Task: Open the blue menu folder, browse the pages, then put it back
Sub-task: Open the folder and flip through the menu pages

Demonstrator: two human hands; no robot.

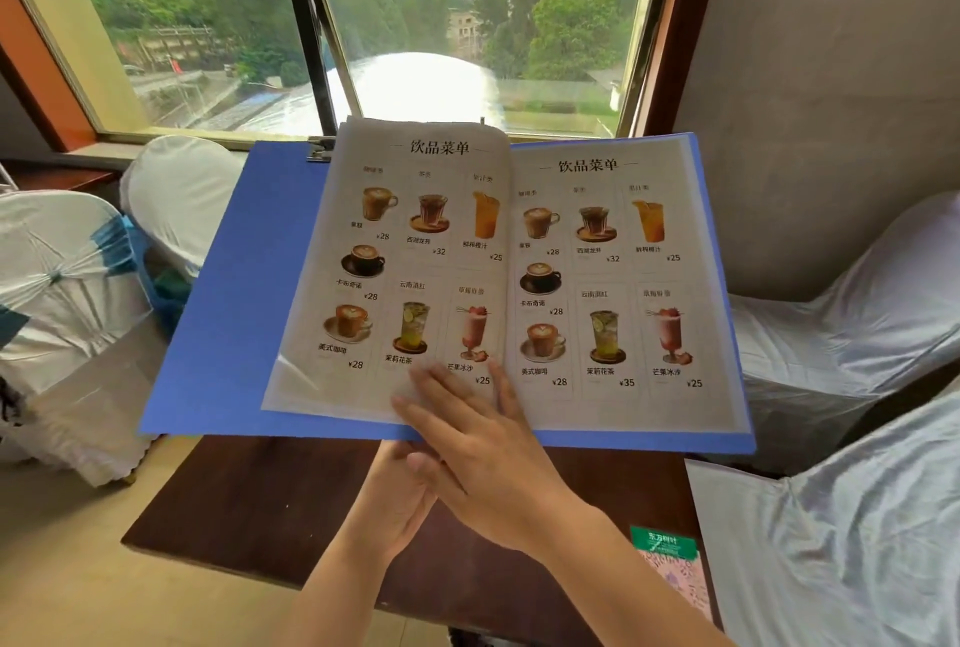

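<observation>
Forearms come in from the bottom edge and cross above the dark brown wooden worktop. The right hand lies on top, its fingers spread flat and pressed on the lower corner of the left page, near the spine. The left hand is below it, palm up under the near edge of the folder; its fingers are hidden there, so I cannot tell if they grip or only support.

On the right near corner of the worktop lies a small pink packet with a green label.

The blue plastic menu folder is open and tilted up toward the camera, its near edge over the middle of the worktop and its far edge in front of the window sill. The glossy left page curves up from the blue cover; the right page lies flat in its sleeve. Both show the same drinks with prices. A metal clip sits on the top edge of the left cover.

Chairs with white fabric covers stand at the left and right of the worktop. Behind all is a dark-framed window with green trees outside.
</observation>
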